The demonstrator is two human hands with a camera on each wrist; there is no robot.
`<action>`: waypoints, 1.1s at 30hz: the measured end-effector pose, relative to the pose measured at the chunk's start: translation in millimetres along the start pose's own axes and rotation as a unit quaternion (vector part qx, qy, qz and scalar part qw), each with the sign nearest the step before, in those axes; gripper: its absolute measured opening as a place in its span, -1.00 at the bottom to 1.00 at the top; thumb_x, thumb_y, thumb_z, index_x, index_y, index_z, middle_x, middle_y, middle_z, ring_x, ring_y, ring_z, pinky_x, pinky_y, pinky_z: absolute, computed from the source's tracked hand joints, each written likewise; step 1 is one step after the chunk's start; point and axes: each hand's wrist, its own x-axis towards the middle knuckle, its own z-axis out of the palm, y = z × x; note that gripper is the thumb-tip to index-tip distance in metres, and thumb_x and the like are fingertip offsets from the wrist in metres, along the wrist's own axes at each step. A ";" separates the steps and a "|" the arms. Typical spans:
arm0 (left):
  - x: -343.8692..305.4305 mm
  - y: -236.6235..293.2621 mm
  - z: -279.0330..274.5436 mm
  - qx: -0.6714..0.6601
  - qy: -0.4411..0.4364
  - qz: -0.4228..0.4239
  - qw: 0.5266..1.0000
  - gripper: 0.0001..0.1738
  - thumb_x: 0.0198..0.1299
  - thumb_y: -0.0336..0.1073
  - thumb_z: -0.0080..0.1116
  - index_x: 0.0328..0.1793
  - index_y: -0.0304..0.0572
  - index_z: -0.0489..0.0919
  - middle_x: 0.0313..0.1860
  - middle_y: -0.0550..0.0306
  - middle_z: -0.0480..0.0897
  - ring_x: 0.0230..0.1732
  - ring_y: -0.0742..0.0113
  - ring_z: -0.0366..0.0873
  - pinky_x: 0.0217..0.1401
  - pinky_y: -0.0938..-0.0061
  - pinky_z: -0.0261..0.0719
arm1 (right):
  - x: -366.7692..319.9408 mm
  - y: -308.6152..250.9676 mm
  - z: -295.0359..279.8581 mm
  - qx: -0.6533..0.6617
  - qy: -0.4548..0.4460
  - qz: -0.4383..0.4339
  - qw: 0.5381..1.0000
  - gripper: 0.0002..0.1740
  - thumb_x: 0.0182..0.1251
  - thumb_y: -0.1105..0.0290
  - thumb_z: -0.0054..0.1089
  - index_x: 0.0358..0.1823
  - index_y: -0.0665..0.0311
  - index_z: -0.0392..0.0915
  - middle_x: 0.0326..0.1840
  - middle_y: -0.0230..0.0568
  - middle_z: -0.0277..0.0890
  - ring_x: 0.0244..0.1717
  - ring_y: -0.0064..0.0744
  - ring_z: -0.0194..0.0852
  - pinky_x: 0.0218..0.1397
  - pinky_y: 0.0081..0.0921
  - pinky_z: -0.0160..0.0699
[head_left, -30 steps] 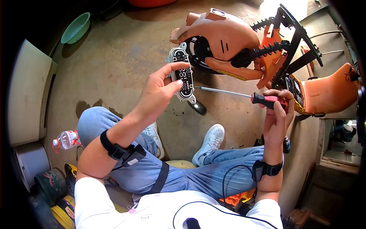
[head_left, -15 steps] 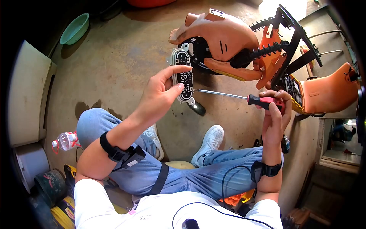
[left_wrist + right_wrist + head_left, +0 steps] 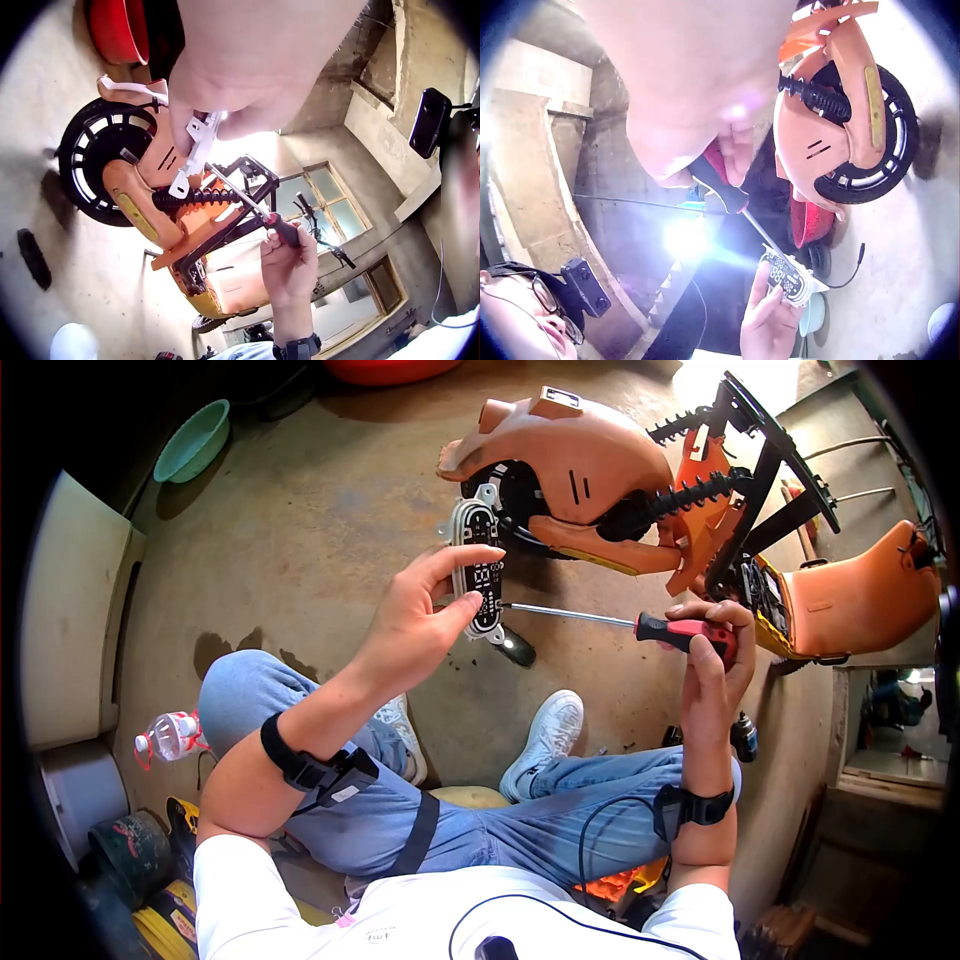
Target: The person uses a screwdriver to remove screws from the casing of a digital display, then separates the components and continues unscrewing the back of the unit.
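Observation:
In the head view my left hand [image 3: 415, 615] grips an instrument display panel [image 3: 480, 520], a long rounded black face in a white frame with mounting tabs. Thumb and forefinger press over its lit-looking segments. My right hand [image 3: 712, 680] holds a screwdriver [image 3: 580, 615] by its red and black handle, the shank pointing left. Its tip is right at the panel's right edge, near the lower end. From the left wrist, the panel [image 3: 196, 161] shows edge-on, with the screwdriver [image 3: 244, 191] meeting its side. The right wrist view has the panel [image 3: 791, 279] face out, a cable trailing from behind it.
An orange scooter body [image 3: 600, 460] with a wheel, springs and black frame lies ahead. Its orange seat part [image 3: 860, 595] is at right. A green basin [image 3: 195, 440] stands at far left, a bottle [image 3: 175, 732] beside the left knee, and a dark object [image 3: 515, 650] lies below the panel.
The panel has moved slightly down in the head view. My right hand and the screwdriver have shifted left and a little down, the tip staying by the panel's edge.

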 end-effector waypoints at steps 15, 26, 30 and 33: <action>-0.9 -2.8 3.6 0.071 0.020 0.045 0.996 -0.56 0.25 -0.70 0.07 0.25 -0.27 0.56 0.08 0.20 0.43 0.11 0.45 0.52 0.18 0.52 0.60 | -2.5 3.8 3.7 -0.013 -0.069 -0.034 0.997 -0.55 0.32 0.42 0.29 0.13 0.24 0.26 0.12 0.00 0.43 0.10 -0.30 0.50 0.11 -0.39 0.66; -2.2 -1.4 5.1 0.158 0.053 0.063 0.984 -0.54 0.18 -0.72 0.11 0.21 -0.27 0.58 0.06 0.15 0.42 0.10 0.36 0.58 0.02 0.56 0.75 | -7.5 8.5 -7.8 -0.202 -0.073 0.007 0.977 -0.45 0.32 0.21 0.37 0.19 0.27 0.31 -0.08 -0.15 0.58 -0.10 -0.43 0.60 -0.02 -0.48 0.57; -3.1 -1.2 3.8 0.187 0.077 0.069 0.977 -0.54 0.16 -0.71 0.13 0.20 -0.24 0.60 0.04 0.13 0.42 0.08 0.33 0.59 -0.02 0.55 0.74 | -0.2 -2.0 8.5 -0.154 -0.100 -0.057 0.981 -0.47 0.24 0.45 0.32 0.21 0.23 0.31 0.04 -0.16 0.50 -0.03 -0.45 0.55 0.14 -0.46 0.52; -3.5 2.4 4.5 0.185 0.076 0.063 0.978 -0.53 0.16 -0.70 0.14 0.20 -0.24 0.60 0.03 0.13 0.43 0.06 0.33 0.59 -0.03 0.55 0.74 | -4.3 6.4 3.6 -0.175 -0.109 -0.047 0.977 -0.44 0.22 0.46 0.35 0.21 0.24 0.31 0.00 -0.19 0.52 -0.02 -0.44 0.57 0.13 -0.44 0.53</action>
